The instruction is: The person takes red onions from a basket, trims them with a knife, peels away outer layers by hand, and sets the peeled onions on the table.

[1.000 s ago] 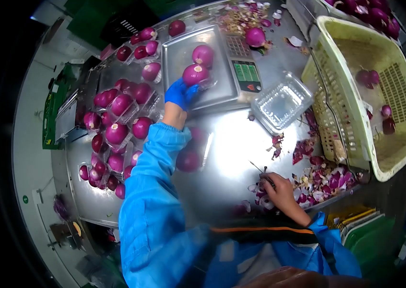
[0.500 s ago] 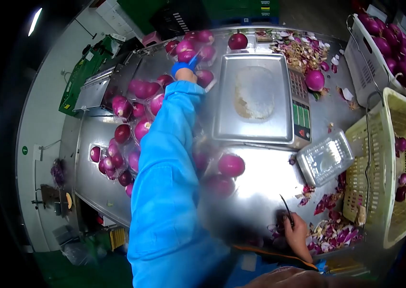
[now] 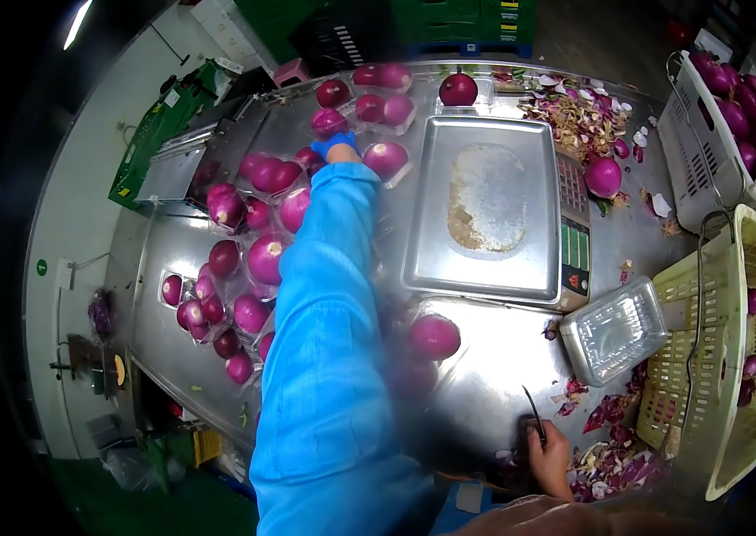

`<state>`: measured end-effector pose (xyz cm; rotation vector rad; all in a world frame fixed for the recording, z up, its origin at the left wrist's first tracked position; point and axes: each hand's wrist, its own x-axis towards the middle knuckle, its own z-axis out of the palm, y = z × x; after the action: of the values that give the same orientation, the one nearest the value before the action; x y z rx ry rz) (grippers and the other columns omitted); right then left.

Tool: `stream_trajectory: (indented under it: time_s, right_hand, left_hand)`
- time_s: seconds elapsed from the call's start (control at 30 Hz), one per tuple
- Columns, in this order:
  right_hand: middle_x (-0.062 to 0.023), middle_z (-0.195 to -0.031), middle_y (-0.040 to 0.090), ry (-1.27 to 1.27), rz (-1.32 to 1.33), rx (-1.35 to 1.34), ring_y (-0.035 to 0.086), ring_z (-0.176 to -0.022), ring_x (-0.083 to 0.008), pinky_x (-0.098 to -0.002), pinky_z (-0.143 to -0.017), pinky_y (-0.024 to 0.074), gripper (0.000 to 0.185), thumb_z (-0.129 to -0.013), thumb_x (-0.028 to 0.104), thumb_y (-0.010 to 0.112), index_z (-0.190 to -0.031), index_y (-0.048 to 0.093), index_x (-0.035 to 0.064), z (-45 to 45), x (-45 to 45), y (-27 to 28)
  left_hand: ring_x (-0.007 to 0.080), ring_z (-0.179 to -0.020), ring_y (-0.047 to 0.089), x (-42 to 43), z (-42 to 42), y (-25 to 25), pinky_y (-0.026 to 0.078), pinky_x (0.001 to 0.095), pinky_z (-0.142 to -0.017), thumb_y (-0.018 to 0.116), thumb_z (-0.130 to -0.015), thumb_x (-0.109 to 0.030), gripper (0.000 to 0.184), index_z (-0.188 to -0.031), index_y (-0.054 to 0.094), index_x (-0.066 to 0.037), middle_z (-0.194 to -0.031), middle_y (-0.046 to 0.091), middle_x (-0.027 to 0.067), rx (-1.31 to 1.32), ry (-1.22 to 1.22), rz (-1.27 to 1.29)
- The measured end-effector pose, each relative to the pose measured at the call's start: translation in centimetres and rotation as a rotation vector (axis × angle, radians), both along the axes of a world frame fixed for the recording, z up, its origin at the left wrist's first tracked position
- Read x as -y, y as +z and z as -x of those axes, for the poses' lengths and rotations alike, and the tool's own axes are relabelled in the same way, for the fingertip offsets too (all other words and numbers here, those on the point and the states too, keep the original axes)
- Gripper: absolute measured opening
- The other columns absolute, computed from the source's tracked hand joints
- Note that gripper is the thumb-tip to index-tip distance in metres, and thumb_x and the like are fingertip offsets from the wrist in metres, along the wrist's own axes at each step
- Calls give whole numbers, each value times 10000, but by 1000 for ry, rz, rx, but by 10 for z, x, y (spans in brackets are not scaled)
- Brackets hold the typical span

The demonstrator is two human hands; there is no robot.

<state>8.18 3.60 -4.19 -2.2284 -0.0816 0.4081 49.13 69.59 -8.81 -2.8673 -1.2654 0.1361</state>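
Note:
My left hand [image 3: 335, 147], in a blue glove with a light blue sleeve, reaches far over the metal table. Its fingers look spread, just below a red onion [image 3: 329, 121] and beside another onion [image 3: 308, 157] at its left. Whether they touch the packs is hard to see. At the lower right my right hand [image 3: 550, 457], bare, is closed around the dark handle of a small knife [image 3: 533, 408], its thin curved blade pointing up and left. Wrapped trays of onions [image 3: 266, 259] lie left of my sleeve. A single onion [image 3: 386, 159] sits in a tray right of my left hand.
A scale [image 3: 485, 268] stands mid-table. Right of it are a clear plastic tray stack [image 3: 614, 330], a loose onion [image 3: 603, 177] and a yellow crate [image 3: 690, 357]. A white crate of onions [image 3: 699, 152] stands behind. Peelings [image 3: 614, 469] lie near my right hand, others [image 3: 574, 116] at the back.
My left hand has drawn back slightly from the rear onion packs, uncovering them. My right hand still holds the knife. The whole view has shifted a little.

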Motion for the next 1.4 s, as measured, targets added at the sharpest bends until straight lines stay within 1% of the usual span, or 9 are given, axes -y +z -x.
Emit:
stream_trajectory:
  time_s: [0.1,0.23,0.33,0.37,0.43,0.5,0.67,0.77,1.4]
  right_hand:
    - [-216,-840,677,17,-20,61,662,-745,-373,-403,-680,511,165,-911,118,615,-1018,671,5,2,0,1]
    - [-223,-851,673,39,-17,121,656,-759,-402,-422,-686,513,166,-913,130,617,-1011,670,6,6,6,1]
    - [-220,-848,672,30,-72,106,656,-755,-397,-421,-681,512,155,-914,125,618,-1001,669,8,5,3,24]
    - [-217,-842,670,34,-78,134,656,-752,-392,-416,-678,512,151,-913,122,620,-1001,669,9,7,6,24]
    - [-212,-831,667,18,-76,173,657,-745,-383,-405,-673,512,145,-913,116,624,-999,669,10,17,15,12]
    - [-198,-826,666,-30,-88,203,660,-737,-367,-384,-670,514,137,-910,98,628,-1002,668,5,27,23,3]
    - [-182,-857,676,-118,-160,267,671,-759,-321,-355,-685,514,125,-911,59,618,-1008,671,2,38,45,24]
    - [-182,-854,675,-148,-140,278,670,-753,-320,-364,-674,509,123,-911,64,623,-1006,672,1,51,69,15]
    - [-143,-871,656,-209,-203,418,645,-786,-352,-439,-677,510,152,-911,178,632,-1012,646,65,92,142,9]
  left_hand:
    - [282,-1278,522,29,-2,-7,410,414,-1051,455,-965,-482,536,-1398,525,-176,-1410,548,94,361,69,213]
    - [253,-1126,582,41,-37,-69,446,367,-988,458,-1023,-308,374,-1322,582,-120,-1246,617,82,1793,-67,808]
    - [229,-1065,594,190,10,3,459,361,-963,445,-1042,-196,312,-1286,579,-55,-1144,639,74,1824,-517,851]
    - [232,-1104,597,249,45,31,461,353,-983,459,-1035,-132,294,-1281,590,-38,-1149,648,81,1724,-337,1541]
    - [240,-1137,606,371,138,109,475,374,-991,517,-1013,-128,283,-1248,626,-15,-1179,654,94,1135,-911,921]
    - [277,-1077,641,447,179,94,499,386,-944,554,-998,-174,286,-1216,649,-14,-1147,671,130,813,-1021,1273]
    - [381,-920,651,557,240,85,513,475,-830,552,-938,-525,534,-1143,655,-43,-986,689,200,67,-1331,545]
    - [346,-972,680,588,252,99,536,463,-817,636,-896,-431,390,-1023,714,-70,-996,711,152,-282,-1310,339]
    - [390,-878,678,607,274,125,546,478,-785,668,-855,-345,269,-890,730,-86,-909,709,173,1,-1120,78]
